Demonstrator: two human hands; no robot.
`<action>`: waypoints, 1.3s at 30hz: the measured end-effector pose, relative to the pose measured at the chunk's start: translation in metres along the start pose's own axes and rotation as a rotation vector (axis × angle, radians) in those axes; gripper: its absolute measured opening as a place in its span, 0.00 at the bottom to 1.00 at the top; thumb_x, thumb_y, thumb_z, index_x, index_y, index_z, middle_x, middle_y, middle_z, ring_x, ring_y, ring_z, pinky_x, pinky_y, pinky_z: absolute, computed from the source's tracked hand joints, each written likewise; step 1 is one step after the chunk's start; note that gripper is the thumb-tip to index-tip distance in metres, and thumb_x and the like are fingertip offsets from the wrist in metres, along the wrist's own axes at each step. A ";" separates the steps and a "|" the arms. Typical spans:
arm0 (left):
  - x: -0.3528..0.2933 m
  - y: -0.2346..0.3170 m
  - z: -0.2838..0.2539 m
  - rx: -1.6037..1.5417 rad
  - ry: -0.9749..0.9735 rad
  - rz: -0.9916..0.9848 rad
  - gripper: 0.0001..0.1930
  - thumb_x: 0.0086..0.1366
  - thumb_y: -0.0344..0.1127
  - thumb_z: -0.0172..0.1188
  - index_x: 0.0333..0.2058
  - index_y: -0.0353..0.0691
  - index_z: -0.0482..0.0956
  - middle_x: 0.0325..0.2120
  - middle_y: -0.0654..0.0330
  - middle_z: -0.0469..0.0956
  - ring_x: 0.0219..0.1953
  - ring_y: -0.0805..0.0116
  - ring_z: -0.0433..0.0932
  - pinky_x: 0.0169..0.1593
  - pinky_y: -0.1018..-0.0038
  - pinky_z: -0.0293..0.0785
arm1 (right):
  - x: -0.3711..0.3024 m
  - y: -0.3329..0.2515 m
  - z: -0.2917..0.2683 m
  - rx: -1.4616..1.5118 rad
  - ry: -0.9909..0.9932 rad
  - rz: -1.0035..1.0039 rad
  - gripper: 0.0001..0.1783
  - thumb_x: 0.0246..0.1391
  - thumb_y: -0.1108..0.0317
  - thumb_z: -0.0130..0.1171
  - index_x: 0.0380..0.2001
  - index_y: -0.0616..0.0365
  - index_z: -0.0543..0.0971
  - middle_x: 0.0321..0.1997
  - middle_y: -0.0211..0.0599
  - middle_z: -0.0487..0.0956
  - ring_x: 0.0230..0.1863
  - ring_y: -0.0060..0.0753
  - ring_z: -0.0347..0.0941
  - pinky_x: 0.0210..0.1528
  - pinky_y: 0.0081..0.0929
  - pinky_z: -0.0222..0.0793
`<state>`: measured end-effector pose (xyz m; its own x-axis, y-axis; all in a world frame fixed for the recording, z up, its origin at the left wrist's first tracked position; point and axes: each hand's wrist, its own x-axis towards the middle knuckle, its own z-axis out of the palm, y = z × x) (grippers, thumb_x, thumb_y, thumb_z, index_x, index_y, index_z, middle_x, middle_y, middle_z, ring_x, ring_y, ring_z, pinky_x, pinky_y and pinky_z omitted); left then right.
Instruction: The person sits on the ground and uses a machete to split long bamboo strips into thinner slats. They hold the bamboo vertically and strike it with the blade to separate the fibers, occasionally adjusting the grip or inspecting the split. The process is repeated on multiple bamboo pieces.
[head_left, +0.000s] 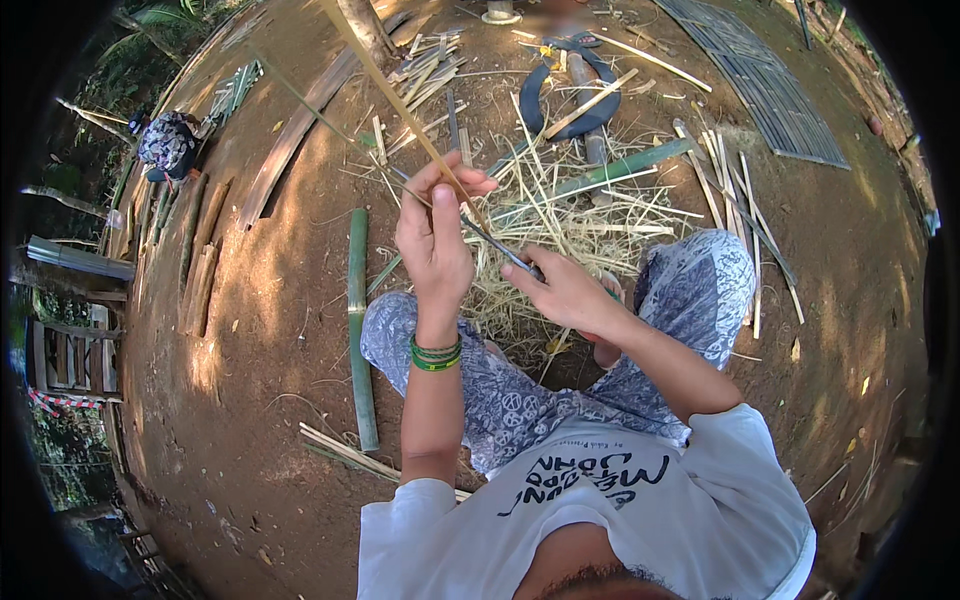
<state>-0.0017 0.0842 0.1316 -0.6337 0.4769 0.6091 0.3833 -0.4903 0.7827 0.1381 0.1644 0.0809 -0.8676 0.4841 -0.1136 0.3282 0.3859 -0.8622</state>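
Our left fingers [447,205] pinch the bamboo strip [395,97] slanting far left, our right fingers [525,280] clamp the knife [495,243], and we judge the strip light, springy, best held near the knife.

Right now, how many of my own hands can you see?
2: your left hand, gripping a long bamboo strip; your right hand, nearer your body and further right, holding a knife-like tool. Neither is hidden.
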 end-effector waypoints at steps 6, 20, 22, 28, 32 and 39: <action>-0.026 -0.018 0.008 -0.115 -0.018 -0.070 0.24 0.78 0.46 0.41 0.56 0.29 0.68 0.36 0.52 0.79 0.36 0.63 0.83 0.43 0.66 0.81 | -0.025 0.020 0.027 0.081 -0.041 0.072 0.27 0.66 0.47 0.49 0.37 0.66 0.76 0.23 0.54 0.79 0.31 0.60 0.78 0.38 0.50 0.70; 0.002 -0.025 0.011 -0.214 -0.225 -0.117 0.07 0.68 0.26 0.58 0.43 0.32 0.74 0.42 0.46 0.77 0.43 0.57 0.82 0.49 0.64 0.82 | -0.026 0.042 0.030 0.238 -0.041 0.072 0.25 0.68 0.50 0.47 0.34 0.65 0.74 0.17 0.48 0.77 0.25 0.59 0.78 0.34 0.49 0.72; 0.005 -0.025 0.004 -0.265 -0.325 -0.164 0.07 0.70 0.27 0.55 0.43 0.31 0.75 0.40 0.46 0.78 0.41 0.58 0.82 0.47 0.65 0.82 | -0.025 0.041 0.027 0.230 -0.058 0.087 0.26 0.67 0.48 0.47 0.36 0.65 0.75 0.17 0.51 0.77 0.26 0.61 0.78 0.35 0.50 0.72; 0.003 -0.034 -0.001 -0.204 -0.399 -0.070 0.20 0.76 0.37 0.45 0.51 0.23 0.75 0.42 0.47 0.76 0.33 0.65 0.78 0.34 0.73 0.74 | -0.023 0.041 0.026 0.380 -0.178 0.168 0.29 0.68 0.45 0.45 0.38 0.65 0.77 0.21 0.54 0.77 0.30 0.60 0.78 0.37 0.50 0.70; -0.004 -0.036 -0.003 -0.199 -0.344 -0.026 0.24 0.76 0.42 0.44 0.54 0.21 0.72 0.44 0.45 0.75 0.36 0.62 0.78 0.39 0.69 0.76 | -0.023 0.042 0.025 0.447 -0.226 0.197 0.31 0.69 0.43 0.42 0.37 0.65 0.78 0.22 0.52 0.77 0.31 0.58 0.78 0.39 0.48 0.70; -0.004 -0.031 0.003 -0.101 -0.340 -0.035 0.21 0.75 0.34 0.44 0.59 0.24 0.69 0.48 0.46 0.73 0.43 0.56 0.81 0.53 0.62 0.77 | -0.022 0.037 0.018 0.389 -0.231 0.237 0.31 0.69 0.44 0.42 0.36 0.65 0.78 0.22 0.50 0.78 0.30 0.54 0.79 0.39 0.46 0.71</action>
<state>-0.0090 0.0995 0.1046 -0.3790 0.7018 0.6032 0.2864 -0.5309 0.7976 0.1628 0.1534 0.0428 -0.8605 0.3199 -0.3965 0.4007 -0.0557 -0.9145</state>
